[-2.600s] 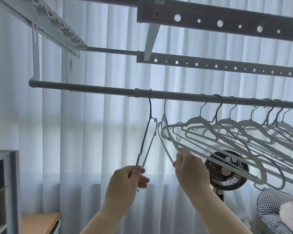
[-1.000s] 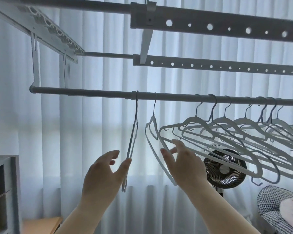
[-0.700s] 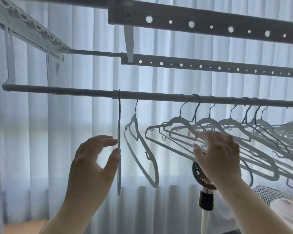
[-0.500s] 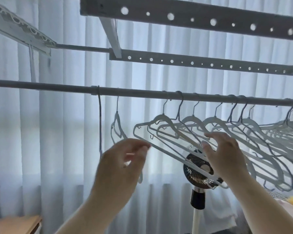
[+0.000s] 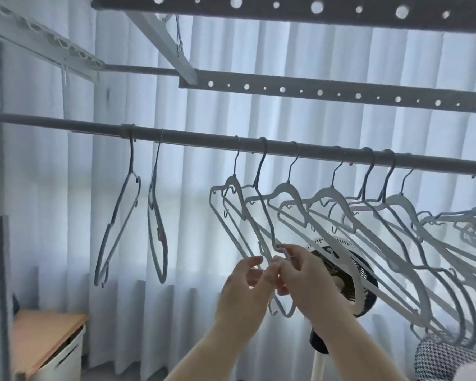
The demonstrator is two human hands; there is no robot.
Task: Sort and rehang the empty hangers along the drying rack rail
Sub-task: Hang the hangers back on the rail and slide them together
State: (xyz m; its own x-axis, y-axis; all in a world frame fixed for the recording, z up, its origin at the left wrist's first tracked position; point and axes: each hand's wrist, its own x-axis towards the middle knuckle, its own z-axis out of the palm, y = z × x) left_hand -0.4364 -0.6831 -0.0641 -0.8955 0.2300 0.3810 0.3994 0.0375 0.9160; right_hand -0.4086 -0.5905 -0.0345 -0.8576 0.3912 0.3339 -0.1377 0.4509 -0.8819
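Rail [image 5: 204,139]: grey tube across the full width, sloping slightly down to the right.

First hanger [image 5: 108,229]: pale, empty. Hooked on the rail at the collar joint, left of centre, and turned nearly edge-on.

Second hanger [image 5: 162,279]: pale, empty. Hooked just right of the first, also nearly edge-on, apart from everything further right.

Hanger cluster [image 5: 327,193]: many pale empty hangers, hooked close together from mid-rail to the right edge. Bodies overlap and slant down to the right.

Held hanger [image 5: 285,313]: at the left end of the cluster, hook on the rail. Lower arm passes between both hands, with its bottom loop showing below them.

Left hand [image 5: 245,292]: raised from below, thumb and forefinger curled round the held hanger's lower arm.

Right hand [image 5: 305,284]: raised beside the left and touching it at the fingertips. Pinches the same arm just above.

Perforated bars [image 5: 313,92]: two grey strips with round holes, above and behind the rail.

Curtain [image 5: 66,215]: white, pleated, backlit, filling the background.

Fan [image 5: 366,295]: dark round head on a white pole, behind the cluster and the right hand.

Bench [image 5: 39,334]: wooden top, lower left corner.

Houndstooth fabric [image 5: 445,358]: lower right corner.
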